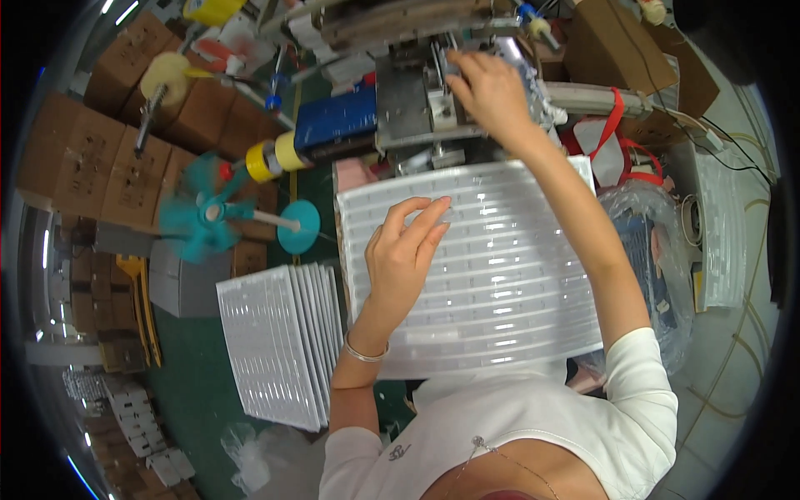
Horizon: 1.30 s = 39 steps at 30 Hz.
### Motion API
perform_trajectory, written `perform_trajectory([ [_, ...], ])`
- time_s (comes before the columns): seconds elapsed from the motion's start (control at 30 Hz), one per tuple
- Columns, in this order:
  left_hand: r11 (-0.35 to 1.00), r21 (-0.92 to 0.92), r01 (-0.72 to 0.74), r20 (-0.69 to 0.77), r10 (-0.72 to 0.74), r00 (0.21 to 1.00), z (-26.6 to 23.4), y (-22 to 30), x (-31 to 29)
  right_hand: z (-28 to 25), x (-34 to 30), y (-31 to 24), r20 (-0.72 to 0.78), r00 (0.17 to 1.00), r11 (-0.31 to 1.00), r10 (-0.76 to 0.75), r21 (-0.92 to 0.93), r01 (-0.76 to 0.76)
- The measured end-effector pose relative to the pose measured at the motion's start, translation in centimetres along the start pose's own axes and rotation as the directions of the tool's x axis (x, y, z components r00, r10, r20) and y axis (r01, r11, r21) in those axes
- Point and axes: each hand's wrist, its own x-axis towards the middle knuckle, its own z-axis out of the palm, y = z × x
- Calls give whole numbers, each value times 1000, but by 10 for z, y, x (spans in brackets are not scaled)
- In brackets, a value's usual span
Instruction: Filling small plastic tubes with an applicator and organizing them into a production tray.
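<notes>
My left hand (402, 260) hovers over a white ridged tray (500, 333). Its fingers are bent with the tips slightly apart, and nothing shows between them. Small clear pieces seem to sit in rows along the tray, too fine to make out. Beyond the tray's far edge, my right hand (493, 96) reaches to a metal fixture (437, 92) on a bench machine. The thumb and index finger are curled at the fixture's side; whatever they grip is too small or hidden to name.
A blue motor-like block (337, 121) adjoins the fixture on the left. A teal fan (212, 210) stands left, its blades blurred. Several similar trays (267, 342) are stacked left of me. Cartons (75, 158) line the far left. A plastic-wrapped bin (646, 258) stands right.
</notes>
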Motion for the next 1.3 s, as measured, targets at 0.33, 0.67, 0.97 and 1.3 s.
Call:
perform_trajectory([
  [0.33,986,166,19,247,-60,967,-34,-13,-119,-92,-126,-41,474,880,843,-4,476,-252],
  [0.67,941,321,-107,591,-110,799,-32,-9,-149,-111,-215,-101,569,568,738,-595,667,105],
  [0.97,977,-32,-213,542,196,817,19,1,-142,-123,-134,-60,708,705,700,-43,525,-484],
  [1.3,985,82,-152,573,79,816,-3,-13,-132,-137,-126,-23,603,776,704,184,470,-532],
])
